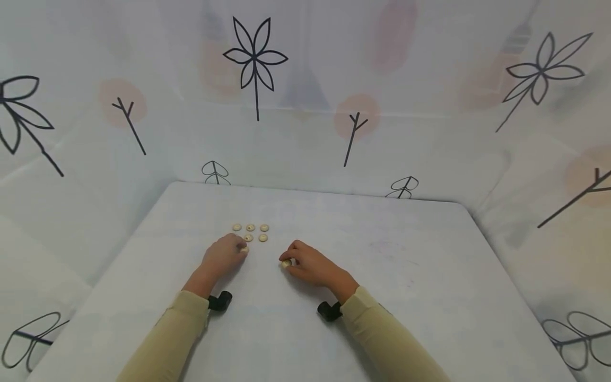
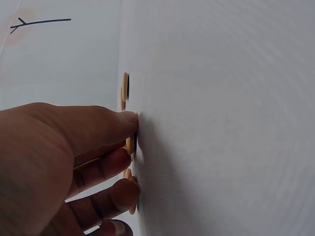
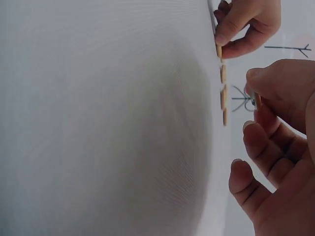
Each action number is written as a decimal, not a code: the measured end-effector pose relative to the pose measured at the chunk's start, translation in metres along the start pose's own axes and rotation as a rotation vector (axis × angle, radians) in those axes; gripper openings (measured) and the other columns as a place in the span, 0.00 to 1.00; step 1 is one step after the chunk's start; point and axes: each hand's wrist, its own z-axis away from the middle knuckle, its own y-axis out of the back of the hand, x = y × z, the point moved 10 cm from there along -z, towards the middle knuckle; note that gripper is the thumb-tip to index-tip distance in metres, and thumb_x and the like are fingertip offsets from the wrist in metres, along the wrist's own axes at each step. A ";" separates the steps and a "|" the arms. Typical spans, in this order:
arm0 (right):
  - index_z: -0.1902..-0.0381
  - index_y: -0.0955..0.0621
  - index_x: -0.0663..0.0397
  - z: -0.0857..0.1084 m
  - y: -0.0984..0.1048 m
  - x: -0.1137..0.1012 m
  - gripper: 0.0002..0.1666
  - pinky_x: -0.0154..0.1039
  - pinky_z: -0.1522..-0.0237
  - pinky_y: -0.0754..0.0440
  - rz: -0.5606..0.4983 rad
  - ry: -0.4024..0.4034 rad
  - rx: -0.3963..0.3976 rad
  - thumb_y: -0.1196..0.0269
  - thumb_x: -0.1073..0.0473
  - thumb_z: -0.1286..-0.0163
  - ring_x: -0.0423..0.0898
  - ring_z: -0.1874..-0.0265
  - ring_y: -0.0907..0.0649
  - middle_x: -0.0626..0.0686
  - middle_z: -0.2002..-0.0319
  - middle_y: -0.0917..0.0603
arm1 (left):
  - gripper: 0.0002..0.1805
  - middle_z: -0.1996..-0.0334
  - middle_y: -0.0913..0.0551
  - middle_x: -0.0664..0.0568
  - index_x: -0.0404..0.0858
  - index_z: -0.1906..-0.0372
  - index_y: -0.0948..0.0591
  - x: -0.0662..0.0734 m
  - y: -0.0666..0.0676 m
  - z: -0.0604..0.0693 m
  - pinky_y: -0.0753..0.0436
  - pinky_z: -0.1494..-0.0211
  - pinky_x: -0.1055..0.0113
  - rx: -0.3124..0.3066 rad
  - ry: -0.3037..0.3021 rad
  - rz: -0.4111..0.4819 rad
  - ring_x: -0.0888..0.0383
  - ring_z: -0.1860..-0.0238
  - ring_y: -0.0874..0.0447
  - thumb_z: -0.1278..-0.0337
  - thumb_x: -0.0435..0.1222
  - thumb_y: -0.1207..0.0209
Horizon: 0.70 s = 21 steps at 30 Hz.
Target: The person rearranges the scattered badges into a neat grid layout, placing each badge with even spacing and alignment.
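My left hand (image 1: 223,258) pinches a small round pale wooden disc (image 1: 245,250) on the white table. In the left wrist view, the thumb lies against that disc (image 2: 130,145), which stays partly covered. Between its thumb and forefinger my right hand (image 1: 312,265) holds another wooden disc (image 1: 286,263). The right wrist view shows this disc (image 3: 258,102) edge-on, raised off the table, with the other fingers loosely bent. Several like discs (image 1: 250,227) lie in two short rows just beyond the left hand. Some have a small dark mark on top.
The white tabletop (image 1: 406,276) stretches around both hands, its far edge meeting a pale curtain (image 1: 305,143) printed with flowers and twigs. Curtain also hangs along the left and right sides. A black wrist camera (image 1: 220,301) sits on the left wrist, another (image 1: 329,311) on the right.
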 end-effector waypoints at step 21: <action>0.46 0.19 0.48 -0.033 -0.013 -0.009 0.15 0.37 0.47 0.22 0.015 -0.003 0.031 0.41 0.54 0.29 0.40 0.54 0.22 0.47 0.51 0.21 | 0.17 0.48 0.19 0.45 0.39 0.47 0.19 -0.006 -0.004 -0.002 0.25 0.38 0.49 -0.022 0.056 0.029 0.45 0.42 0.22 0.38 0.41 0.41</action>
